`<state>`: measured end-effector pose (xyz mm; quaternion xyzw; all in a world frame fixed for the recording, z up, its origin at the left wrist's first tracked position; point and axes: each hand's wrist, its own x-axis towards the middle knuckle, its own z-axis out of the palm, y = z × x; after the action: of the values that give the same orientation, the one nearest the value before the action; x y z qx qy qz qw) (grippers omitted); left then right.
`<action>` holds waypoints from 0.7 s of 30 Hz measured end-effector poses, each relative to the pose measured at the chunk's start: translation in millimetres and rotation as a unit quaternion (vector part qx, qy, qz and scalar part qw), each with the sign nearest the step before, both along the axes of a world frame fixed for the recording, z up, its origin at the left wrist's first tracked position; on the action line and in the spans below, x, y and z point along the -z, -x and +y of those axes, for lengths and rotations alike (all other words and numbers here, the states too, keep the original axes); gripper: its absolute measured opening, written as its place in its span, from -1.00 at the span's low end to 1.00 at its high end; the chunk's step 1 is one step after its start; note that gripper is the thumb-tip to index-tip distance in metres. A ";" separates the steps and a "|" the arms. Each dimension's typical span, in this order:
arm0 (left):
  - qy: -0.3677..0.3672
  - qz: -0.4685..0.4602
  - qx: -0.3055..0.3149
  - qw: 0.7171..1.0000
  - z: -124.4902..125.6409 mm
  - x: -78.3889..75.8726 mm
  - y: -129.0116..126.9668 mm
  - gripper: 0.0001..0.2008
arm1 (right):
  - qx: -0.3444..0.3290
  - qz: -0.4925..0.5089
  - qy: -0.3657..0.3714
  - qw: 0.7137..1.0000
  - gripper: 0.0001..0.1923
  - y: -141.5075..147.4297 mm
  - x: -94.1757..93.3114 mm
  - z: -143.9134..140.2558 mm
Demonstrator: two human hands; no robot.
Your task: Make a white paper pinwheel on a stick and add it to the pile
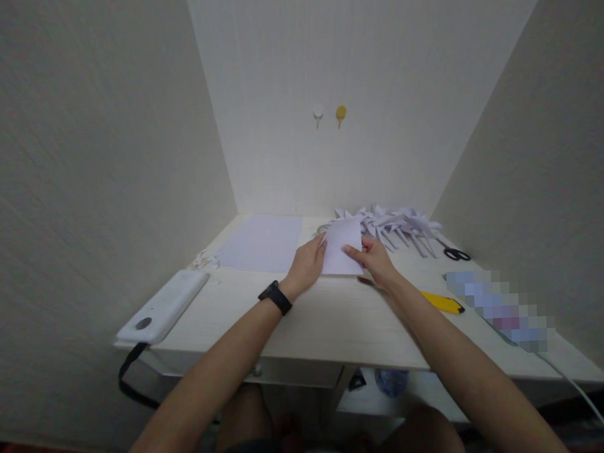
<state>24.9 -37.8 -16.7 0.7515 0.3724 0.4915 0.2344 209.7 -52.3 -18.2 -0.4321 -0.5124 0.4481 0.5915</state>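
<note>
Nearest the lens, 2 bare forearms are reaching up from the bottom of the frame toward the centre of a pale table (316, 319). The left wrist is wearing a black watch (275, 297).

At centre frame, the left hand (308, 266) is pinching the left edge of a white paper sheet (341, 249), fingers closed on it. The right hand (374, 261) is gripping the same sheet at its right side, thumb lying on top and the other fingers curled beneath. The sheet is being held tilted, its lower edge at or near the tabletop; contact cannot be confirmed.

In my judgement a fold is being formed. To do it well, the corners should be matched before any pressing, one hand should be anchoring while the other is running the crease, and the sheet should be lying flat.

At lower left a white device (164, 307) is lying at the table edge. At right a yellow cutter (441, 302) is lying near the right forearm.

Farther back, a flat paper stack (261, 244) is lying left of centre, folded paper pieces (398, 227) are piling up behind the hands, and black scissors (455, 253) are lying beside them. On the rear wall, 2 hooks (329, 113) are sitting.
</note>
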 end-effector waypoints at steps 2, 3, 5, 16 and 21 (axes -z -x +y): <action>0.033 -0.017 -0.021 0.999 2.4 -1.6 1.4 -0.68 | 0.013 0.003 -0.012 1.000 -0.43 1.5 -1.5 -2.6; 0.055 -0.031 -0.021 0.998 4.0 -2.0 2.3 -0.66 | 0.032 0.003 -0.020 0.999 -0.37 1.6 -2.6 -3.6; 0.111 -0.077 0.015 0.991 7.4 -2.3 4.2 -0.63 | 0.079 0.002 -0.040 0.996 -0.25 0.2 -5.5 -5.1; 0.259 -0.305 0.128 0.908 10.4 -7.6 8.9 -0.53 | 0.121 -0.181 -0.179 0.959 -0.93 -7.0 -14.9 -6.9; 0.254 -0.307 0.066 0.915 14.0 -8.1 12.0 -0.64 | 0.019 -0.215 -0.162 0.963 -0.74 -13.0 -15.6 -9.0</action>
<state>12.8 -23.8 -8.6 0.5018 0.3439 0.5706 0.5517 222.7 -61.3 -2.6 -0.4264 -0.6851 0.2447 0.5375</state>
